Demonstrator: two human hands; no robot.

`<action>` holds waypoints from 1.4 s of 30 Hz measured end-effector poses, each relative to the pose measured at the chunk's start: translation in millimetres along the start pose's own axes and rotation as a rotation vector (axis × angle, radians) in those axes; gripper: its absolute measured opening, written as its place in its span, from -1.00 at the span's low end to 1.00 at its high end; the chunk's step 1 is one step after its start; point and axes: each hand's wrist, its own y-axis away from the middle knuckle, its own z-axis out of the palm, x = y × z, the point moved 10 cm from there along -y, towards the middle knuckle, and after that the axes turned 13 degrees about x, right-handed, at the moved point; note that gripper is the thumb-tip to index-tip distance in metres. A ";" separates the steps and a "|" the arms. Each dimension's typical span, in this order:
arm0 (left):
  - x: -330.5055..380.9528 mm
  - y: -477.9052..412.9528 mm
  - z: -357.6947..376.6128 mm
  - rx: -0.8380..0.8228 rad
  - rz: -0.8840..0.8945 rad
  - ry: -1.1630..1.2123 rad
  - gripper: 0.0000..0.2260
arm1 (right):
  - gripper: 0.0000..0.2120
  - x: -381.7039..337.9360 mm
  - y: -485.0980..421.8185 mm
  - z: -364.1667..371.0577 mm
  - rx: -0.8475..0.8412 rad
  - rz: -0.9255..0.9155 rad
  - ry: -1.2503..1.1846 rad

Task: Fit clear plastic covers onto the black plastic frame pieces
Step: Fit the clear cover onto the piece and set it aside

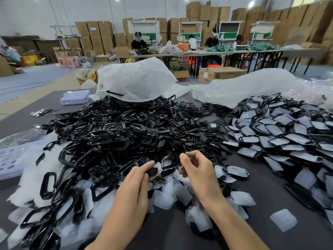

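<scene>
The heap of frame pieces (111,130) is glossy black all through, with white glints from the lamps along the rims. The clear covers (182,193) strewn at its near edge look frosted, a milky white. The finished pieces (281,134) show pale grey-white faces inside thin black borders. The held frame piece (170,164) is black with a silvery shine, and the small piece (153,171) beside it is a duller black. The table (270,195) is dark grey. The plastic bag (133,80) and the second bag (243,85) are translucent white. The tray (74,97) is pale lilac, patterned with rows of round hollows. Farther off I see brown cardboard boxes (97,35), a blue-grey floor mat (36,76), pink stools (66,61) and green material (225,48).
</scene>
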 end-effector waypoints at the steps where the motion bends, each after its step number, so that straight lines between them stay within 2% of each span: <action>1: -4.9 -2.1 -3.2 0.034 -0.069 0.061 -0.73 | -0.89 0.4 0.6 1.8 -0.006 0.021 -0.034; 6: -31.3 -4.7 -6.1 0.146 -0.392 0.385 -0.86 | -0.93 -0.1 9.8 15.8 -0.102 0.050 -0.105; 10: -36.8 -5.4 -3.8 0.139 -0.455 0.453 -0.88 | -0.94 -0.4 14.3 21.9 -0.141 0.039 -0.097; 17: -38.3 -3.8 -11.4 0.164 -0.409 0.329 -0.88 | -0.93 -2.8 19.5 26.7 -0.196 0.018 -0.080; 22: -31.5 -5.8 -9.0 0.137 -0.406 0.407 -0.82 | -0.91 -4.0 25.9 35.3 -0.273 0.068 -0.155; 26: -28.6 -6.5 -3.0 0.097 -0.474 0.608 -0.96 | -0.92 -8.1 30.4 39.8 -0.312 0.101 -0.241; 29: -31.2 -4.1 0.1 0.104 -0.519 0.677 -0.94 | -0.93 -9.4 34.1 43.2 -0.333 0.125 -0.290; 34: -28.4 -4.4 -6.2 0.138 -0.403 0.466 -0.81 | -0.90 -12.5 38.7 46.0 -0.375 0.122 -0.298; 38: -21.1 -7.1 -11.6 0.141 -0.326 0.367 -0.85 | -0.94 -15.3 38.1 44.1 -0.397 0.077 -0.231; 42: -14.8 -4.4 -11.5 0.143 -0.279 0.315 -0.82 | -0.87 -16.6 40.5 46.5 -0.432 0.020 -0.166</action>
